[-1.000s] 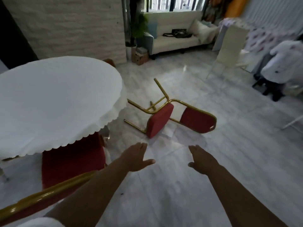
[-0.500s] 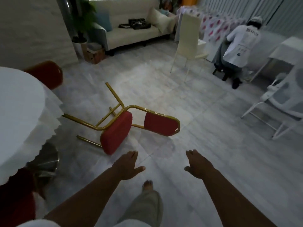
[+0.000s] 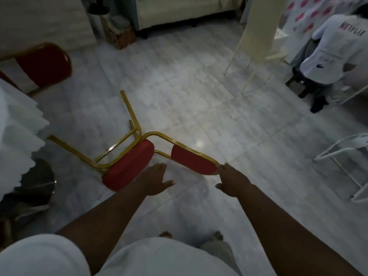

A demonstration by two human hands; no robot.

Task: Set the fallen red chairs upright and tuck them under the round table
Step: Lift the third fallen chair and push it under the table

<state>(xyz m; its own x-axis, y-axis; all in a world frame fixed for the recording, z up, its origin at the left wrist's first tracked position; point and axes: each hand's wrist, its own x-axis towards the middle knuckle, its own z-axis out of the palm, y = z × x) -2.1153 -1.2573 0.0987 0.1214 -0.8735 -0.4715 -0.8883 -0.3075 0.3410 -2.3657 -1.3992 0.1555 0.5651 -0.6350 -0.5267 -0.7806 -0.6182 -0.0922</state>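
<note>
Nearby, fallen chair (image 3: 127,168) beside draped table (image 3: 18,124), left hand (image 3: 153,181) and right hand (image 3: 233,181) open.

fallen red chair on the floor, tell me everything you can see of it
The fallen red chair lies tipped on its side on the pale tiled floor, right of the white-draped round table. It has a shiny gold tubular frame, seemingly metal, a padded red seat and a padded red backrest. Its legs point away toward the table. The right hand reaches the backrest's top corner, fingertips at the frame; the left hand hovers open over the seat edge, not gripping.
</note>
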